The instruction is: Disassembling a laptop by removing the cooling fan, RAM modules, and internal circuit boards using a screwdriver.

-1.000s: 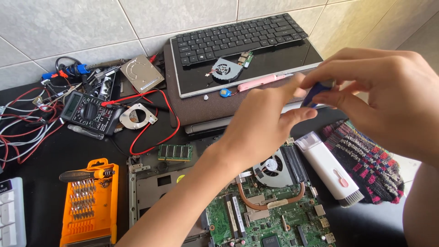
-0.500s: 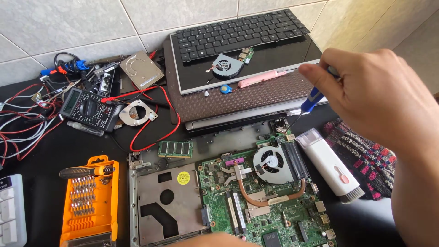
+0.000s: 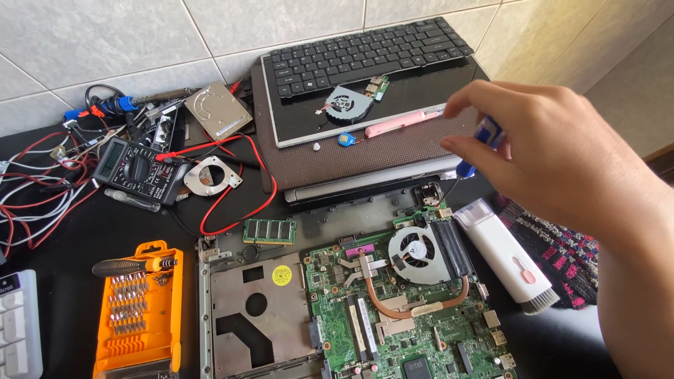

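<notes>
The bench point(image 3: 77, 231) is dark and crowded. Largest on it is the opened laptop base with its green board point(image 3: 393, 316), at the near middle; behind it, against the tiled wall, lies a keyboard panel point(image 3: 365, 52) on a dark lid.

A second ago both hands met over the board, the left arm reaching across it. That arm has since gone out of view, so whether the left hand is clenched or released cannot be told. The right hand point(image 3: 554, 161) has drawn back to the right and now works alone, grasping a blue-handled screwdriver point(image 3: 481, 144) pinched in its fingers, tip pointing down at the board's far right corner beside the hinge point(image 3: 430, 193). Judging by that, the two-handed part is over and the tool is being set to a screw there.

Counted:
- two fans, one fixed on the board point(image 3: 415, 251) and one loose on the panel point(image 3: 347, 105)
- one orange bit case point(image 3: 137, 309), near left
- one white brush tool point(image 3: 505, 256), right of the board
- one multimeter point(image 3: 137, 168), far left
- one hard drive point(image 3: 217, 110)
- one memory stick point(image 3: 269, 230)
- one pink tool point(image 3: 404, 123)
</notes>
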